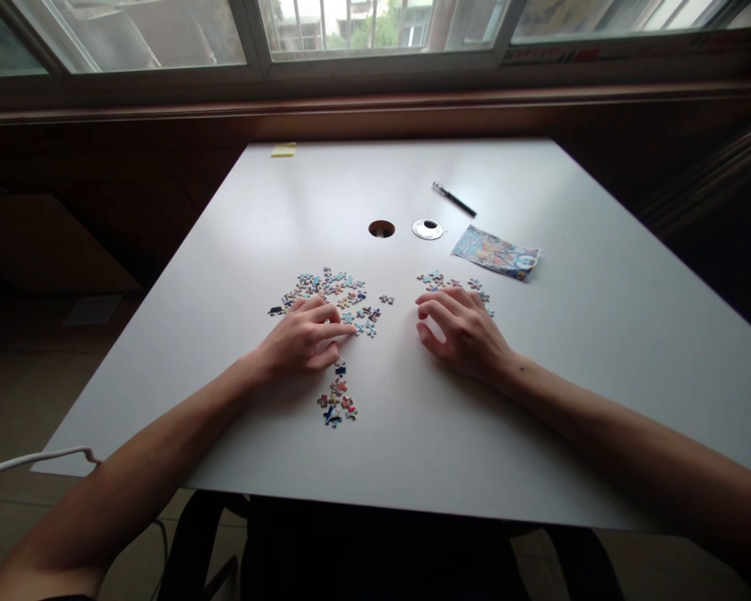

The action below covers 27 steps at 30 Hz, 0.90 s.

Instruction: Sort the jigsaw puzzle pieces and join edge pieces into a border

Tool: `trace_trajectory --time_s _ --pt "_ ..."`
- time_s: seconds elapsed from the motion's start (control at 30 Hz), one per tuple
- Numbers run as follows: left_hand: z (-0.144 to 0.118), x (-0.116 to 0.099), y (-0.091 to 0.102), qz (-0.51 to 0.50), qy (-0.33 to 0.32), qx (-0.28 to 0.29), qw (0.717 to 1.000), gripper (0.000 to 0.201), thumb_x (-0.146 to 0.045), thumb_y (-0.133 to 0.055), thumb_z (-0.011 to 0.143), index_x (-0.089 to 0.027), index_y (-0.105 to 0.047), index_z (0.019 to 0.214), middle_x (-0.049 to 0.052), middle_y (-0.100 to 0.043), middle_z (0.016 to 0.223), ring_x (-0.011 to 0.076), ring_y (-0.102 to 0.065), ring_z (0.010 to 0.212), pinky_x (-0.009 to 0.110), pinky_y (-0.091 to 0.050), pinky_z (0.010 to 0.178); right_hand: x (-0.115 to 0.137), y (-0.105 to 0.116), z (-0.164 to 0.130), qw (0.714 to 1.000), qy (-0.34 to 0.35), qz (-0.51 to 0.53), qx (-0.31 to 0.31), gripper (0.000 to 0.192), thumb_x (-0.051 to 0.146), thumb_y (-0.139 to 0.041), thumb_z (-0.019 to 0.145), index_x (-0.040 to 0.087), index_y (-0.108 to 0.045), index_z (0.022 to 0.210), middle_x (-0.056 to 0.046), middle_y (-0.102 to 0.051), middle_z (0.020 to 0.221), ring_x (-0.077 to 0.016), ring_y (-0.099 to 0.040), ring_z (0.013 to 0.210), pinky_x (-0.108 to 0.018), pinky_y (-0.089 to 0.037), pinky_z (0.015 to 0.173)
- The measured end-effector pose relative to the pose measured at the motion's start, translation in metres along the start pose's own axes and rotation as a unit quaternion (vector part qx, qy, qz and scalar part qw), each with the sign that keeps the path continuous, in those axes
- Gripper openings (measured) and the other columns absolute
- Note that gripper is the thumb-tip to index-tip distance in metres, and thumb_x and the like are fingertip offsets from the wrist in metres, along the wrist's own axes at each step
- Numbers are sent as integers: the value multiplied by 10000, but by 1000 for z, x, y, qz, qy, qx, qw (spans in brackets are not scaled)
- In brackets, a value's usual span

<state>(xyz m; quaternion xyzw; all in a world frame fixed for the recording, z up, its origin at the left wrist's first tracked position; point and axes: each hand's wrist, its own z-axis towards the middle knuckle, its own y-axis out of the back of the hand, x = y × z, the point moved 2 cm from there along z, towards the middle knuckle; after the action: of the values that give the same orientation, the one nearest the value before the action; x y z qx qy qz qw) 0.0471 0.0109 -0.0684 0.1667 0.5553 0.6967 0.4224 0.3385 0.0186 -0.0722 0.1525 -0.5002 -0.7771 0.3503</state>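
Note:
Small colourful jigsaw pieces lie scattered on a white table. The largest pile of pieces spreads just beyond my left hand, which rests palm down with its index finger stretched right onto a piece at the pile's near edge. A smaller cluster of pieces lies just below that hand. My right hand rests palm down with fingers curled, partly covering another small group of pieces. Whether either hand pinches a piece is hidden.
A printed puzzle picture bag lies right of the pieces. A black pen, a round cable hole with its silver cap beside it, and a yellow sticky pad sit farther back. A window runs behind the table.

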Motion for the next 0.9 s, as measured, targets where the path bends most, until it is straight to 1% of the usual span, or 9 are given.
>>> trace_trajectory --time_s 0.1,0.17,0.27,0.37,0.43,0.5,0.63,0.77,0.9 --pt "0 -4 7 -38 -14 7 999 285 -167 -597 790 -298 -751 991 30 -648 923 209 -541 897 383 -415 875 7 2 -2 999 31 42 9 100 201 -580 887 226 -562 983 -80 -677 1192 -289 -539 1108 -465 -410 941" --pt "0 -9 13 -83 -39 46 995 241 -169 -606 788 -311 -756 911 25 -645 902 206 -542 889 374 -413 852 16 2 -4 993 75 80 38 128 211 -576 895 227 -556 1021 -79 -646 1285 -291 -514 1181 -476 -411 977" --pt "1 -19 21 -133 -68 105 983 222 -159 -603 792 -306 -750 872 29 -651 915 209 -553 910 369 -416 857 29 1 -4 978 144 115 100 202 238 -560 922 212 -552 1123 -88 -538 1455 -299 -430 1319 -489 -396 1039" --pt "2 -24 24 -155 -80 123 977 233 -149 -584 784 -296 -744 870 31 -648 932 206 -556 905 376 -420 890 35 0 -4 965 178 128 144 241 259 -545 942 199 -558 1175 -95 -490 1505 -300 -388 1370 -499 -383 1066" --pt "2 -22 24 -163 -75 108 978 250 -146 -569 773 -286 -740 889 33 -644 932 205 -554 897 374 -432 887 38 2 -3 961 183 139 152 237 266 -543 944 199 -571 1169 -91 -529 1471 -295 -411 1347 -498 -387 1060" --pt "0 -16 22 -145 -39 51 987 246 -137 -555 779 -263 -734 891 38 -640 920 203 -546 883 367 -446 865 44 5 -5 955 196 156 158 229 265 -546 938 199 -583 1155 -82 -571 1427 -282 -450 1304 -481 -395 1050" --pt "-3 -1 14 -18 47 -59 997 283 -157 -560 829 -243 -733 1035 51 -645 945 221 -535 925 398 -433 892 59 14 -10 933 250 192 174 203 259 -562 921 204 -612 1111 -73 -617 1365 -249 -507 1237 -439 -416 1020" --pt "-2 4 7 54 49 -8 997 419 -216 -588 845 -262 -661 1254 68 -628 1029 249 -523 985 424 -411 902 65 17 -12 922 275 207 176 197 245 -544 932 198 -632 1102 -77 -634 1343 -244 -522 1216 -433 -422 1001" --pt "-2 -3 14 -13 8 37 999 267 -215 -576 852 -300 -736 1049 42 -624 1011 225 -526 962 403 -404 921 63 16 -11 910 303 225 170 213 230 -529 946 170 -636 1121 -97 -637 1339 -246 -535 1211 -426 -422 992"
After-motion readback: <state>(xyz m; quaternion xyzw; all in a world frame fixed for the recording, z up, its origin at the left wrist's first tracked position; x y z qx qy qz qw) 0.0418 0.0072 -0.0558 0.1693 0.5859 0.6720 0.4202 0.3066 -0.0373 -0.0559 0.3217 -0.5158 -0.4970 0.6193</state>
